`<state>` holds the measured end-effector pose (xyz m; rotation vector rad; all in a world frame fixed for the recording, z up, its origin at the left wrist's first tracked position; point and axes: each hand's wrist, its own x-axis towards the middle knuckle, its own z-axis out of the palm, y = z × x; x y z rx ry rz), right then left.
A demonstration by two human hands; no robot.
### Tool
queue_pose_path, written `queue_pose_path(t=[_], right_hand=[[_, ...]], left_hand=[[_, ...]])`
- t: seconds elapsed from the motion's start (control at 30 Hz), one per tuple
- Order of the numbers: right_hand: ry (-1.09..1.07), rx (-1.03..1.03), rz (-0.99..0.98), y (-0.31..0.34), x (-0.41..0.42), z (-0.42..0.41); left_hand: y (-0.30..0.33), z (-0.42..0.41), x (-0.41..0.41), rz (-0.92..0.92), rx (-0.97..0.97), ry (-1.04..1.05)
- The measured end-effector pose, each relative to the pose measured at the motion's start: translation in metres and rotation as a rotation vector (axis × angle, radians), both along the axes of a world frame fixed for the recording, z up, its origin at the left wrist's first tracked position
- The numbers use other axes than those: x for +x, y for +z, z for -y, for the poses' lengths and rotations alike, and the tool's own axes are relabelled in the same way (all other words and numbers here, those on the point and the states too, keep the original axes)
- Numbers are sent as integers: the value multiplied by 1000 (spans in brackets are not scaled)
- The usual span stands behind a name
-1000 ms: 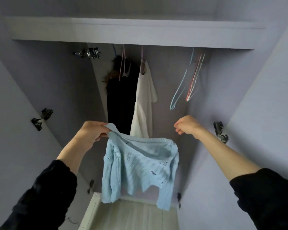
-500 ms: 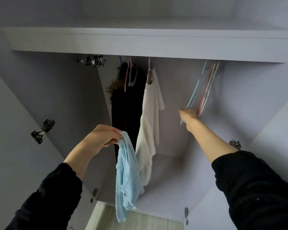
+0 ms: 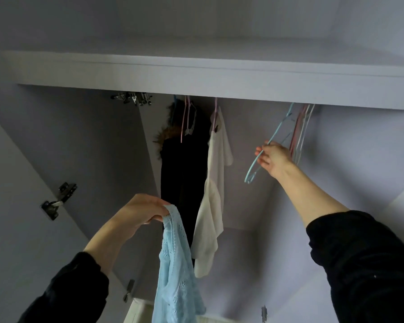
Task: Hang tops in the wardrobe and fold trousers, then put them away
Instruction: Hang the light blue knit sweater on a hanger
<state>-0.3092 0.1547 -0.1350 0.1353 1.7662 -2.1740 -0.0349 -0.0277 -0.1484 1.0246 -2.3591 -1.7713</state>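
Smooth lilac panels line the open wardrobe (image 3: 336,159), a flat shelf (image 3: 196,78) overhead. The left hand (image 3: 140,213) pinches a limp, pale-blue openwork knit top (image 3: 175,271), near centre. The right hand (image 3: 274,159) grasps a thin blue wire hanger (image 3: 254,169), far right.

Inside the open wardrobe (image 3: 359,159), the left hand (image 3: 138,213) pinches a light blue knitted top (image 3: 175,271), which hangs limp below it. Far right, the right hand (image 3: 274,159) grips a blue hanger (image 3: 254,170), tilted, beside other empty hangers (image 3: 300,134). A black coat (image 3: 182,173) and a white top (image 3: 214,199) hang between the hands.
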Motion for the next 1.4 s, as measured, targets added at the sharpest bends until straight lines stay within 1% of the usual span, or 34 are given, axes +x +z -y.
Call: queue_pose_path(t=[0.07,0.13,0.27,0.4,0.6,0.7,0.77,0.8,0.9,0.97,1.03,1.1,1.2,1.3,1.4], right_hand=[[-22,-40,-24,5,-1,-2],[-5,-6,-70,7,3,-6],[111,10,-108,1,20,-21],[235,9,-89,-24,48,-39],[316,-148,-19,-78,102,-71],[308,-152,16,-91,116,-76],[234,-158,16,-84,113,-74],[186,-131,4,-79,112,-73],[115,97,-60,-78,116,-76],[149,168,-66,-83,122,-82],[245,251,-77,-85,129,-88],[296,349,-128,-84,132,-90],[216,466,-276,-82,132,-89],[162,440,-325,-77,133,-92],[136,387,-333,-78,137,-94]], left_hand=[[2,0,-2,-3,-1,-2],[5,-2,-4,-15,3,-19],[8,-10,-8,-25,-1,-44],[8,-18,-8,-31,1,-56],[8,-16,-1,-33,-5,-57],[9,-14,5,-43,-10,-77],[9,-13,8,-48,-14,-85],[9,-12,10,-52,-14,-87],[8,-11,15,-45,-10,-92],[6,-10,17,-38,-7,-91],[3,-9,19,-22,3,-66],[0,-7,21,0,7,-22],[-6,-2,23,32,-17,78],[-11,3,25,99,-47,183],[-19,6,29,117,-25,233]])
